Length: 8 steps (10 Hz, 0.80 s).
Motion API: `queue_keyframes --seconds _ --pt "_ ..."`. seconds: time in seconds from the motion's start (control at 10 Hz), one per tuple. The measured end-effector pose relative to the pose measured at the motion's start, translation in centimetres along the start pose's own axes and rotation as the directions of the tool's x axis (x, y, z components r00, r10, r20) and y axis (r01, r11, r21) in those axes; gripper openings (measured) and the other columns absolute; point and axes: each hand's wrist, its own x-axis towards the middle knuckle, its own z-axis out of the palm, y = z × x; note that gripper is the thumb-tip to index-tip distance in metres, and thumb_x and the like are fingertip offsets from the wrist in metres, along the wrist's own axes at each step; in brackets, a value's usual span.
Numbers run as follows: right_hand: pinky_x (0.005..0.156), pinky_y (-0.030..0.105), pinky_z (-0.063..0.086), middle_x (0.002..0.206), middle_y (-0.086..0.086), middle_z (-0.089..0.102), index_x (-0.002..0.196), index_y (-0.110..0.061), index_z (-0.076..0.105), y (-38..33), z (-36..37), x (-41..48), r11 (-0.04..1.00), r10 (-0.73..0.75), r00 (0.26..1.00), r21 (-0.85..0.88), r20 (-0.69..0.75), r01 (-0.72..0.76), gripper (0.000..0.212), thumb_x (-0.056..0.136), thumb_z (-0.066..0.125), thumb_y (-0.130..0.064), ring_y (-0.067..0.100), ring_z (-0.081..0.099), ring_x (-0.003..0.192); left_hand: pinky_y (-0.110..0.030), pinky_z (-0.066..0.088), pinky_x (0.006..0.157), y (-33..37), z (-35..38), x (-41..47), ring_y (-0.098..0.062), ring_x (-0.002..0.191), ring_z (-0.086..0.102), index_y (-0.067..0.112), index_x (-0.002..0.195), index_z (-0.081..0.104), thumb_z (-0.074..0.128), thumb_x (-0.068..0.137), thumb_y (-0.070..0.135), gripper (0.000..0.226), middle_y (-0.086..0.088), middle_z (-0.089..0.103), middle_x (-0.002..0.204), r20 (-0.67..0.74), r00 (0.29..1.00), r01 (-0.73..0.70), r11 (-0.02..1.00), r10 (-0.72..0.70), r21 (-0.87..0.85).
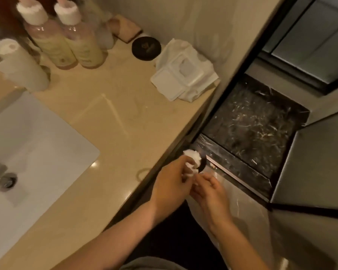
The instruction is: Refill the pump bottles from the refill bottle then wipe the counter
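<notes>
Two pump bottles [49, 39] [82, 39] with yellowish liquid and white collars stand at the back left of the beige counter [109, 121]. A white bottle [20, 65] stands in front of them, near the sink. Off the counter's right edge, my left hand [172, 182] is shut on a crumpled white wipe [251, 160]. My right hand [209, 191] is just below and to its right, fingers curled at the wipe; whether it grips it is unclear.
A white sink basin [27, 152] with a metal drain [7, 180] fills the left. A wipes pack [183, 73] with its lid open lies at the counter's right rear, beside a black round lid [146, 48] and a tan sponge [125, 28]. Dark marble floor lies right.
</notes>
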Motion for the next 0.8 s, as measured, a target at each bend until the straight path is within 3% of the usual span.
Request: queue_keyframes --seconds 0.1,0.2,0.3,0.4,0.5,0.7,0.8 --pt "0.080 0.033 0.052 0.097 0.018 0.068 0.100 -0.002 0.062 0.2 -2.2 1.5 0.969 0.182 0.983 0.173 -0.003 -0.179 0.013 0.092 0.053 -0.008 0.025 0.066 0.090 -0.003 0.040 0.073 -0.5 2.4 1.4 -0.002 0.091 0.059 0.024 0.120 0.055 0.063 0.086 0.013 0.036 0.005 0.062 0.103 0.188 0.980 0.077 0.996 -0.067 -0.043" --pt "0.081 0.031 0.052 0.101 0.017 0.066 0.106 -0.002 0.059 0.0 -4.4 4.5 0.930 0.275 0.961 0.264 -0.036 -0.257 0.016 0.091 0.054 -0.005 0.023 0.063 0.091 -0.001 0.036 0.079 -0.7 4.5 3.4 -0.006 0.110 0.051 0.020 0.131 0.048 0.064 0.087 0.013 0.047 0.001 0.055 0.123 0.298 0.934 0.239 0.966 -0.200 -0.102" --pt "0.078 0.031 0.051 0.094 0.017 0.063 0.098 -0.001 0.057 -0.3 -5.6 7.9 0.883 0.365 0.929 0.336 -0.054 -0.327 0.007 0.092 0.053 -0.002 0.022 0.060 0.084 -0.019 0.042 0.089 -0.7 5.8 5.6 -0.011 0.107 0.052 0.017 0.133 0.046 0.064 0.087 0.008 0.051 -0.002 0.055 0.125 0.308 0.871 0.455 0.863 -0.382 -0.218" --pt "0.061 0.024 0.055 0.088 0.014 0.060 0.094 -0.002 0.055 -0.4 -6.9 11.7 0.857 0.434 0.895 0.350 -0.097 -0.378 0.003 0.092 0.053 0.000 0.019 0.057 0.077 -0.019 0.045 0.064 -0.2 5.7 7.6 -0.010 0.078 0.053 0.011 0.128 0.048 0.063 0.088 0.008 0.043 0.000 0.056 0.098 0.324 0.768 0.640 0.694 -0.553 -0.330" --pt "0.057 0.026 0.056 0.089 0.014 0.060 0.106 -0.002 0.054 -0.2 -8.1 15.0 0.874 0.437 0.887 0.301 -0.149 -0.380 0.014 0.092 0.055 -0.001 0.020 0.058 0.077 -0.019 0.043 0.055 -0.3 5.0 9.0 -0.011 0.078 0.050 0.012 0.128 0.049 0.061 0.090 0.013 0.040 -0.007 0.052 0.109 0.320 0.700 0.713 0.612 -0.638 -0.341" --pt "0.069 0.030 0.051 0.093 0.008 0.062 0.115 -0.009 0.057 -1.9 -8.2 18.9 0.918 0.390 0.897 0.159 -0.208 -0.362 0.022 0.094 0.056 -0.012 0.018 0.060 0.081 -0.031 0.042 0.083 -0.2 5.6 10.7 -0.023 0.110 0.051 0.013 0.129 0.048 0.056 0.092 0.016 0.039 -0.010 0.053 0.123 0.294 0.680 0.732 0.598 -0.672 -0.326" --pt "0.082 0.030 0.046 0.113 0.010 0.060 0.122 -0.011 0.056 -2.4 -8.0 20.1 0.909 0.413 0.892 0.143 -0.185 -0.391 0.028 0.096 0.051 -0.018 0.022 0.058 0.098 -0.030 0.042 0.078 -0.3 6.2 11.3 -0.022 0.102 0.052 0.012 0.125 0.050 0.056 0.092 0.015 0.034 -0.009 0.054 0.114 0.244 0.689 0.718 0.597 -0.682 -0.359"
